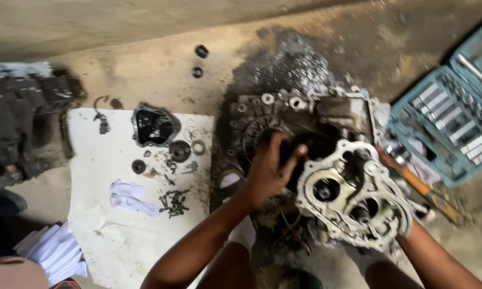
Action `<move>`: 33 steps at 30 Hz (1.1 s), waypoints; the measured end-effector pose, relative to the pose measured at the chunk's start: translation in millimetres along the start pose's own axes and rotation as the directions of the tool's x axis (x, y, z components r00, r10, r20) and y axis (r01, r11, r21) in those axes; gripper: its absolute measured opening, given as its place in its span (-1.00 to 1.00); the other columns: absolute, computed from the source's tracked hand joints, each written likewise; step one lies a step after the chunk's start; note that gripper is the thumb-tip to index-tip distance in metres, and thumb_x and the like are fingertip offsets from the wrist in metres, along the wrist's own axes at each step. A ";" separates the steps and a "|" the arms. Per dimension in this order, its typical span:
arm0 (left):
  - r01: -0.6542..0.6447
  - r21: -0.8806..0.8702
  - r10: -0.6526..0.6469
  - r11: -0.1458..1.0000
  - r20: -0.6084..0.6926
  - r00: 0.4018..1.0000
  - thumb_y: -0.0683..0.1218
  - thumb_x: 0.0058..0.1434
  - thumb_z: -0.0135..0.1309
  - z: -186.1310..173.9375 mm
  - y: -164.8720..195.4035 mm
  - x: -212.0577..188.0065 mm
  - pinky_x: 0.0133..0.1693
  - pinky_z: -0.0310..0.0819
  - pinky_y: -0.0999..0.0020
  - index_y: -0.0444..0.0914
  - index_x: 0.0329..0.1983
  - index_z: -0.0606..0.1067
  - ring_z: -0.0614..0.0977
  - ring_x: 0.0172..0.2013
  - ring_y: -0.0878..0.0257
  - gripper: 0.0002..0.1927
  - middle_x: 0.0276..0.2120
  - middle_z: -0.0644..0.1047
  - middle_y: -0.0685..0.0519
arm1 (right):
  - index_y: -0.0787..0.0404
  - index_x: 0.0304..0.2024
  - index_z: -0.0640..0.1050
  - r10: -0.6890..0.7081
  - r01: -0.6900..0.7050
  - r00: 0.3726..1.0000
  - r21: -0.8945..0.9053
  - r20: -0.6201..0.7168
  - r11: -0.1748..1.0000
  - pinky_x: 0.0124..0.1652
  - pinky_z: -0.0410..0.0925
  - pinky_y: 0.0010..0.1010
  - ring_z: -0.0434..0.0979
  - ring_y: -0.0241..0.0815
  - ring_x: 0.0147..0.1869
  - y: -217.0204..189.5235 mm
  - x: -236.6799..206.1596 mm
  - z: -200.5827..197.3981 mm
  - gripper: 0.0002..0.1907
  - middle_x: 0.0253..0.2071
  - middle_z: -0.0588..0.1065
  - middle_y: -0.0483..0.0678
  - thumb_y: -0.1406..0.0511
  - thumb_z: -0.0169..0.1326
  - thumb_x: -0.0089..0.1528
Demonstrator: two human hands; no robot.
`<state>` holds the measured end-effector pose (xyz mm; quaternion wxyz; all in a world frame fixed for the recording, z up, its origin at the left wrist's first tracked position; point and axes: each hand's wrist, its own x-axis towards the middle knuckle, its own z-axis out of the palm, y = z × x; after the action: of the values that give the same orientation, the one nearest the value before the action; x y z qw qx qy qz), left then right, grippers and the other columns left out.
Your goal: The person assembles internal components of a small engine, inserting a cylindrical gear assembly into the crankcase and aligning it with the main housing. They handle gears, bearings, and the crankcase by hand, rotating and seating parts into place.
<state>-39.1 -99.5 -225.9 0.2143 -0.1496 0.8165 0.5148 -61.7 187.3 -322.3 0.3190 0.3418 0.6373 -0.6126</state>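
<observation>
Oil-stained concrete floor (160, 80) fills the frame. At centre right sits a grimy gearbox housing (305, 115), its pale end cover (353, 195) tilted toward lower right. Left hand (270, 168) reaches up from below, fingers curled into the housing's dark opening; right hand is hidden behind the cover.

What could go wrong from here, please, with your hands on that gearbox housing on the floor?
The left hand reaches inside the oily gearbox housing, so fingers might get pinched or slip. The pale cover plate looks tilted and, with the right hand mostly hidden behind it, could shift. Loose bolts on the white sheet could roll and get lost.
</observation>
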 end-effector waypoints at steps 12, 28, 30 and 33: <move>0.200 -0.106 -0.224 0.974 -0.334 0.916 0.38 0.31 0.05 -56.6 -110.8 32.6 -0.42 0.45 0.13 -0.32 -0.24 0.53 0.52 -0.52 0.11 -0.36 -0.53 0.48 -0.05 | 0.35 -0.11 0.60 -0.060 0.055 0.998 -0.144 -0.032 0.988 -0.29 0.36 -0.39 0.51 -0.25 -0.32 -44.2 -13.0 5.3 -0.42 -0.31 0.58 -0.01 -0.07 -0.01 0.40; 0.248 0.029 -0.200 0.968 -0.505 0.840 0.41 0.35 -0.07 -36.8 -121.7 65.6 -0.51 0.21 0.15 -0.31 -0.62 0.38 0.32 -0.64 0.15 -0.25 -0.72 0.29 -0.02 | 0.34 -0.54 0.51 -0.323 0.240 0.927 -0.362 -0.190 0.901 -0.48 0.14 -0.31 0.20 -0.30 -0.53 -42.3 16.0 11.5 -0.34 -0.62 0.37 -0.12 -0.08 0.07 0.40; 0.194 0.006 -0.162 0.981 -0.530 0.833 0.39 0.33 -0.06 -37.2 -121.3 66.6 -0.54 0.18 0.19 -0.26 -0.64 0.37 0.30 -0.67 0.20 -0.30 -0.75 0.27 0.02 | 0.34 -0.54 0.51 -0.347 0.264 0.920 -0.367 -0.183 0.892 -0.49 0.12 -0.30 0.19 -0.30 -0.54 -44.3 16.3 13.2 -0.33 -0.62 0.36 -0.12 -0.08 0.06 0.41; 0.186 -0.019 -0.166 0.982 -0.541 0.825 0.37 0.35 -0.03 -32.5 -124.5 59.6 -0.54 0.12 0.20 -0.27 -0.67 0.32 0.24 -0.65 0.22 -0.29 -0.74 0.23 0.04 | 0.31 -0.54 0.53 -0.324 0.246 0.931 -0.363 -0.171 0.899 -0.50 0.12 -0.31 0.21 -0.30 -0.55 -45.5 13.5 13.1 -0.35 -0.63 0.37 -0.12 -0.08 0.05 0.38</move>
<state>-39.0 -183.2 -340.3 0.0250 -0.3592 0.8353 0.4155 -107.1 174.1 -308.4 0.2040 0.2525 0.8076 -0.4923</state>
